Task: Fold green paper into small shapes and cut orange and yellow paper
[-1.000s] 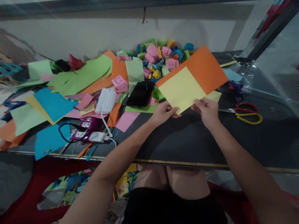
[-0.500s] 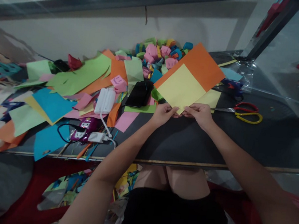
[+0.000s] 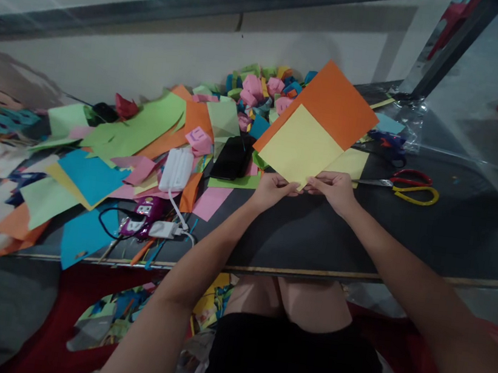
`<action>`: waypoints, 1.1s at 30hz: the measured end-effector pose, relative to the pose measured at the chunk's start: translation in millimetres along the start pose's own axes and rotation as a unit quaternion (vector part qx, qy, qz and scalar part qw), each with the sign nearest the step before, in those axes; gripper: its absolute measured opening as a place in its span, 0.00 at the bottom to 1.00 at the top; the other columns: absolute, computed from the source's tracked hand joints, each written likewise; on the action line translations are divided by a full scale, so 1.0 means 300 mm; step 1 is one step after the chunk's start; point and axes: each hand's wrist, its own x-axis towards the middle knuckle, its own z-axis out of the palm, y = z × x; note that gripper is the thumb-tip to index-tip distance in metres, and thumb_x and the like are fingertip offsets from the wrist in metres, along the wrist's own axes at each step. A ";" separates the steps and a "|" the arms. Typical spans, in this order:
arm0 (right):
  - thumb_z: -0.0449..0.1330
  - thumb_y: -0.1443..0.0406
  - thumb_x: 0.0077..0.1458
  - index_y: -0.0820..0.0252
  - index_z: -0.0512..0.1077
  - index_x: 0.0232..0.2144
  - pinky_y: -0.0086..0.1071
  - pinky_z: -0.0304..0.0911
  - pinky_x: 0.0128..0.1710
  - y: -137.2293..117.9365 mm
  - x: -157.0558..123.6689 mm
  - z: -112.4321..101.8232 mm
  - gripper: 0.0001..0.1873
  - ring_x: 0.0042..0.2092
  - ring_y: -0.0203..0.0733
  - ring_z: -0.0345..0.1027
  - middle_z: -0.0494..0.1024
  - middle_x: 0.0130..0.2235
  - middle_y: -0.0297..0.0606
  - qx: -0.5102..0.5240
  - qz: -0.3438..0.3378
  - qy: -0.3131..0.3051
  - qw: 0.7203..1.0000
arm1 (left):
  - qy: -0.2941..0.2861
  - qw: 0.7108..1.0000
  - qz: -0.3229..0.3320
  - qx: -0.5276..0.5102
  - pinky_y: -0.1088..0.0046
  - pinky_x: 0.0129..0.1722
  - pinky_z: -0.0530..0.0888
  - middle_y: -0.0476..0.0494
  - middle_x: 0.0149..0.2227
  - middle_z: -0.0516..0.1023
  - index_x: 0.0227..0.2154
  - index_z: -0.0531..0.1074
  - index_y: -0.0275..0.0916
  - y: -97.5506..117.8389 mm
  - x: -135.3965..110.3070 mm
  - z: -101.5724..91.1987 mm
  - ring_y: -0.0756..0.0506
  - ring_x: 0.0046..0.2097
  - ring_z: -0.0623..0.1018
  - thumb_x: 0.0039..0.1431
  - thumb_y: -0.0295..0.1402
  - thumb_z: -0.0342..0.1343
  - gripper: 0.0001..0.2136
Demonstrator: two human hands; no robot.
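Observation:
A square of yellow paper lies over a larger sheet of orange paper, both tilted like diamonds above the table's front part. My left hand pinches the near corner from the left. From the right, my right hand pinches that corner too, its fingertips almost touching those of the left. Whether the orange sheet is also in the fingers is hidden. Behind the right hand another pale yellow paper shows. To the right rest scissors with one red and one yellow handle loop.
Left of the hands are a black phone, a white power bank with a cable, and a purple power strip. Folded paper pieces are heaped by the wall. Coloured sheets cover the table's left side. A metal bar crosses above.
The yellow and orange papers have tipped slightly, the orange one's top corner shifting up and left. Both hands keep their pinch at the near corner.

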 end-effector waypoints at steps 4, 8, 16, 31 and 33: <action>0.79 0.51 0.35 0.60 0.81 0.29 0.36 0.80 0.37 0.001 0.001 -0.001 0.23 0.32 0.43 0.81 0.84 0.28 0.41 0.001 0.001 -0.003 1.000 | -0.003 1.000 -0.002 -0.011 0.70 0.38 0.84 0.45 0.25 0.82 0.25 0.78 0.35 -0.003 0.000 -0.004 0.44 0.35 0.86 0.48 0.44 0.74 0.17; 0.79 0.51 0.34 0.60 0.81 0.28 0.35 0.80 0.37 0.001 0.000 -0.001 0.23 0.32 0.43 0.81 0.84 0.28 0.41 0.006 -0.001 -0.004 1.000 | 0.009 1.000 -0.011 -0.016 0.70 0.39 0.84 0.43 0.24 0.81 0.24 0.76 0.33 -0.015 0.007 -0.005 0.43 0.36 0.86 0.51 0.44 0.72 0.18; 0.78 0.47 0.34 0.60 0.79 0.27 0.35 0.79 0.34 -0.006 0.000 0.001 0.25 0.30 0.43 0.80 0.82 0.26 0.40 0.003 -0.009 -0.002 1.000 | -0.001 1.000 -0.012 -0.013 0.69 0.36 0.84 0.41 0.24 0.82 0.22 0.74 0.35 -0.020 0.006 -0.002 0.43 0.33 0.86 0.48 0.51 0.72 0.23; 0.76 0.42 0.36 0.58 0.76 0.24 0.38 0.77 0.29 0.007 0.012 -0.011 0.27 0.28 0.44 0.77 0.81 0.26 0.42 -0.018 -0.016 0.010 1.000 | 0.161 0.984 0.055 -0.043 0.70 0.35 0.82 0.47 0.27 0.81 0.25 0.74 0.38 -0.028 0.032 -0.046 0.49 0.30 0.82 0.58 0.49 0.66 0.19; 0.76 0.41 0.35 0.57 0.76 0.23 0.37 0.77 0.29 0.003 0.011 -0.011 0.28 0.28 0.44 0.77 0.82 0.25 0.41 -0.021 -0.020 0.012 1.000 | 0.158 0.985 0.053 -0.048 0.69 0.36 0.82 0.47 0.27 0.81 0.25 0.74 0.38 -0.025 0.029 -0.040 0.49 0.30 0.82 0.58 0.48 0.66 0.18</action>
